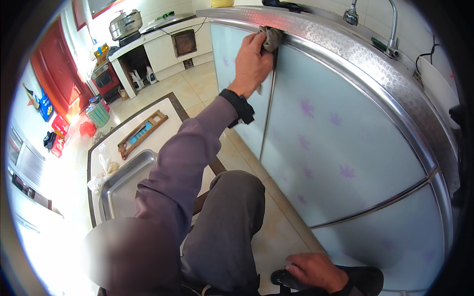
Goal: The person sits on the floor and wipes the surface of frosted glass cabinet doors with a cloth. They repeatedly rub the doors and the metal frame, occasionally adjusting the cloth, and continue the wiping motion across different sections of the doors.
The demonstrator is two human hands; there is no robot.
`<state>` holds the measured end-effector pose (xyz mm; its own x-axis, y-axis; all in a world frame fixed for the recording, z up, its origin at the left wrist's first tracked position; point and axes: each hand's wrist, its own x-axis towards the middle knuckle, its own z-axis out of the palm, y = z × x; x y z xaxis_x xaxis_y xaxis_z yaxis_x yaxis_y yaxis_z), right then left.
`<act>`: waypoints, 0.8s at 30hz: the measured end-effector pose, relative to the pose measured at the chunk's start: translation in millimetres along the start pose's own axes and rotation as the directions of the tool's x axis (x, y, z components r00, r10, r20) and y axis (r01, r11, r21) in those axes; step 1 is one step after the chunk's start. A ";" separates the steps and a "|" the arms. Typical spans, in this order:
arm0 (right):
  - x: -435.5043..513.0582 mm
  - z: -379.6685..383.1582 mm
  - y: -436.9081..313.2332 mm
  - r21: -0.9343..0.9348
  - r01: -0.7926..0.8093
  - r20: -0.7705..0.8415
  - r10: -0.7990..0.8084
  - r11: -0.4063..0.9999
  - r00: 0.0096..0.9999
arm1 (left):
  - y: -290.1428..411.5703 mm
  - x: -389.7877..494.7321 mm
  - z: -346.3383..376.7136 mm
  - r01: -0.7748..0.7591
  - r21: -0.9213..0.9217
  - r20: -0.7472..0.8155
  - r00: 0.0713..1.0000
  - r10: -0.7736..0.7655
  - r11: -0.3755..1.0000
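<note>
My left hand [255, 61] grips a crumpled grey cloth [272, 38] against the metal trim just below the stainless steel countertop [333, 40]. The cloth sits at the top of the seam between two frosted glass cabinet doors [340, 129] with purple leaf prints. Low in the view, my right hand [314, 270] hangs over a black shoe [292, 280], near the base of the cabinet. I see nothing in it, but its palm is turned away and its fingers are partly bent. A dark band is around my left wrist.
Behind my left arm, a low table [174, 105] holds a metal tray [107, 196], a wooden-framed tool [142, 133] and plastic bags [102, 170]. A faucet [392, 44] rises above the countertop. A steamer pot [126, 26] and spray bottles [151, 75] are at the far counter, near a red door [59, 63].
</note>
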<state>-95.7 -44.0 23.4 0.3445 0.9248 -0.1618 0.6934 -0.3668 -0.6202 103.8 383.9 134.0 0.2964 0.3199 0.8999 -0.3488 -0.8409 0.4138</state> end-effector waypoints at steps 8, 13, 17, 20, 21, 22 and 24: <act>-8.3 6.8 14.4 -0.066 -0.046 0.069 0.050 0.997 0.996 | -45.9 18.2 5.3 -0.176 0.342 -0.055 0.977 0.207 0.923; -13.0 8.1 17.5 -0.083 -0.092 0.139 0.103 0.992 0.985 | -84.5 30.1 3.4 0.022 0.182 -0.139 0.990 0.003 0.983; -12.8 6.8 19.7 -0.046 -0.136 0.154 0.141 0.990 0.978 | -121.7 49.8 7.0 0.268 0.117 -0.154 0.956 -0.249 0.956; -10.7 7.1 23.7 -0.017 -0.138 0.217 0.138 0.990 0.966 | -146.3 63.7 4.2 0.378 0.005 -0.141 0.917 -0.373 0.926; -9.1 8.4 25.6 0.036 -0.116 0.187 0.107 0.993 0.976 | -154.0 65.0 1.8 0.377 0.061 -0.123 0.922 -0.368 0.924; -8.8 10.2 26.2 0.090 -0.091 0.157 0.077 0.992 0.985 | -161.6 65.8 -1.2 0.363 0.113 -0.100 0.930 -0.353 0.925; -7.6 13.1 29.4 0.169 -0.055 0.108 0.037 0.984 0.993 | -175.6 60.1 -3.0 0.359 0.223 -0.094 0.933 -0.346 0.906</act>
<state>-86.1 -60.4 -3.6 0.2997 0.9159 -0.2668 0.5562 -0.3950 -0.7312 180.2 552.1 115.8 0.3137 0.6308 0.7097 -0.0118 -0.7448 0.6672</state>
